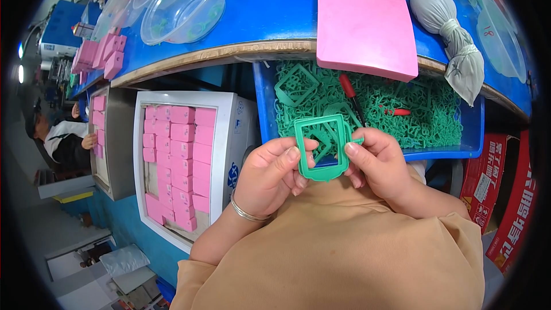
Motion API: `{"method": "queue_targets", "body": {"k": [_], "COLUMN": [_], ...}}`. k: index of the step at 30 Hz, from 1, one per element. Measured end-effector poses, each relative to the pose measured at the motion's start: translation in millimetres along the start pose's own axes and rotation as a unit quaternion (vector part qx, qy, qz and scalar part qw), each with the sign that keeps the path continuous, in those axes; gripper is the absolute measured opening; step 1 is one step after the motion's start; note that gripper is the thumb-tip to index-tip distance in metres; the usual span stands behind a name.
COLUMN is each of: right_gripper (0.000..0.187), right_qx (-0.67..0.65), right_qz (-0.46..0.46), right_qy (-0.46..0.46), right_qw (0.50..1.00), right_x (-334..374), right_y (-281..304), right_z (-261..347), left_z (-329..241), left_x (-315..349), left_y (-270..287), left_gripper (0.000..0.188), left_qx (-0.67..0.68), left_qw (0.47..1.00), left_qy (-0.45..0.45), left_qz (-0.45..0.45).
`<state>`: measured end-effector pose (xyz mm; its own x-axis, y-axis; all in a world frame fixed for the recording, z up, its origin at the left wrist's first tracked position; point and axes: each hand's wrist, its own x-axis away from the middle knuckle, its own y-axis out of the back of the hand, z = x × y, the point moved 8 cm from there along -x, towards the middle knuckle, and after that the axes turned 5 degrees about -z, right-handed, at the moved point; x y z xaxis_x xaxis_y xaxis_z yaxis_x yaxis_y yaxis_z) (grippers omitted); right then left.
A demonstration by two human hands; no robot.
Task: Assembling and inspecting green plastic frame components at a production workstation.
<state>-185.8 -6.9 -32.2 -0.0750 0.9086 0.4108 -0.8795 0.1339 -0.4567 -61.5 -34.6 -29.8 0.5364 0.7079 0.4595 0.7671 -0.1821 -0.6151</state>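
Observation:
Between my hands, over the near edge of the blue bin (pixel 267 95), is a green rectangular frame (pixel 327 173) with an open middle and rounded outer corners. My left hand (pixel 272 166) grips its left side between thumb and fingers. At its right side, my right hand (pixel 376 158) is closed, thumb and fingers pinching the edge, where a small green bit sticks out. Whether that bit is loose or part of the frame, I cannot tell. Stringy green scraps (pixel 436 97) fill the bin. On them lie another green frame (pixel 297 85) and a red-and-black pen-like tool (pixel 349 89).
A thick pink slab (pixel 367 26) overhangs the blue table's edge (pixel 258 11), beside a tied grey cloth bundle (pixel 450 28). Clear plastic bowls (pixel 183 8) stand far left. At left, a white case (pixel 215 155) holds pink blocks. A co-worker's hand (pixel 89 141) rests farther left.

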Motion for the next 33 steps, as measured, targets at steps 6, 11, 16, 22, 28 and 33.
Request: {"method": "queue_targets", "body": {"k": [6,11,16,22,28,33], "right_gripper": [0.014,0.011,0.015,0.017,0.018,0.018], "right_qx": [0.008,-0.001,-0.023,-0.052,-0.172,-0.194], "right_qz": [-0.006,0.005,0.01,-0.052,-0.091,-0.11], "right_qy": [0.004,-0.012,-0.003,0.002,0.064,0.066], "right_qw": [1.0,1.0,1.0,0.997,0.979,0.973], "right_x": [0.3,-2.7,-5.0,-7.4,-7.4,-7.1], "right_y": [0.0,0.5,-1.2,12.0,27.4,30.1], "right_z": [-0.2,-5.6,-6.7,-5.3,0.9,1.2], "left_z": [2.4,3.3,7.0,0.6,-4.5,-4.6], "left_x": [-1.1,-0.7,-1.5,-0.1,0.8,0.5], "left_y": [1.2,-0.4,3.8,5.6,4.8,4.0], "left_gripper": [0.024,0.023,0.022,0.023,0.024,0.025], "left_qx": [0.022,0.034,0.012,-0.046,-0.069,-0.063], "left_qw": [1.0,0.999,1.0,0.997,0.994,0.994], "left_qy": [0.009,0.013,0.003,-0.041,-0.064,-0.065], "left_qz": [-0.002,0.003,-0.02,-0.054,-0.062,-0.059]}}
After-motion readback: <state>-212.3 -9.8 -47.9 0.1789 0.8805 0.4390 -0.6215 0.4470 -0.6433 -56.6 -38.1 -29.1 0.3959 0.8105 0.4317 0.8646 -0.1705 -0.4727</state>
